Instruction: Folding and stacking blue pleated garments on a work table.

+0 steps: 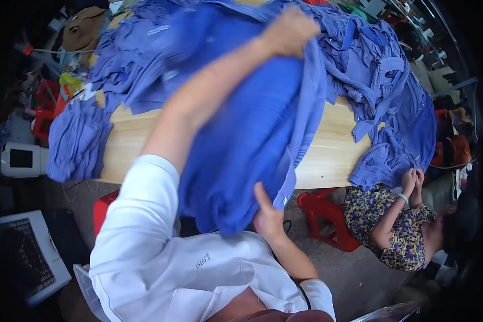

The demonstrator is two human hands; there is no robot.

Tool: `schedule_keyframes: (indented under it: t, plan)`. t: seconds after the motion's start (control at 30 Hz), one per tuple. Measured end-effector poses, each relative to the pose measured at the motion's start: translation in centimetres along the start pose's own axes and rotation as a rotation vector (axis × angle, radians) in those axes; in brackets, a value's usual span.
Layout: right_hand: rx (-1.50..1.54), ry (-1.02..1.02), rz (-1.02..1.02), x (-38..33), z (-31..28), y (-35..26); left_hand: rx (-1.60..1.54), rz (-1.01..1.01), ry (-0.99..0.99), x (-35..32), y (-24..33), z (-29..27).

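A blue knitted garment (241,134) with a paler ribbed band along its right edge hangs in front of me, raised over the table and partly smeared by motion. My left hand (291,33) reaches across to the top of that band, its fingers closed round the cloth. Lower down, my right hand (267,216) grips the bottom end of the same edge, thumb on top and fingers hidden behind the fabric. The garment's lower end hangs in thick folds against my white shirt.
Blue garments lie heaped on the wooden table (335,145), with one pile (79,140) at its left corner. At the right, a co-worker in floral clothes (394,228) handles blue cloth. A red stool (330,220) stands below the table edge.
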State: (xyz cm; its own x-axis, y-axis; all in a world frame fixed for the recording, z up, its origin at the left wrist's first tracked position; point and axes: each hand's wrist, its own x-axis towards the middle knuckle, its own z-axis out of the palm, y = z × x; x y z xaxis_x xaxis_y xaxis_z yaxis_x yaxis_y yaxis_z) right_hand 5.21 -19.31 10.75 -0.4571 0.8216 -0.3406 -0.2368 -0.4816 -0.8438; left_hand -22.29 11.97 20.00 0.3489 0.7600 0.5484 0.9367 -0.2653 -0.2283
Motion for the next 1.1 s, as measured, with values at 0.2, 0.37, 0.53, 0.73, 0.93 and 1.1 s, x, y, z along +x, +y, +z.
schedule_keyframes:
  t: [0.2,0.37,0.53,0.73,0.93,1.1]
  plan:
    - [-0.497,0.391,0.037,5.4,-11.4,0.9,-0.495,-0.170,-0.081,-11.2,11.7,13.2]
    - [-0.585,0.348,0.027,6.3,-16.0,0.8,-0.631,-0.362,-0.047,-24.5,12.4,0.0]
    - [-0.978,0.240,-0.030,7.5,-16.6,-3.3,-0.574,-0.439,-0.116,-35.5,20.0,-8.7]
    - [-0.620,0.256,-0.165,7.2,-13.7,-6.6,-0.437,-0.574,-0.320,-34.6,24.0,-10.5]
    - [0.133,0.152,-0.089,7.3,-18.0,-9.3,-0.436,-0.515,-0.281,-40.7,24.0,-10.1]
    - [-0.023,0.225,-0.084,6.8,-20.0,-6.7,-0.379,-0.491,-0.133,-43.8,23.2,-11.2]
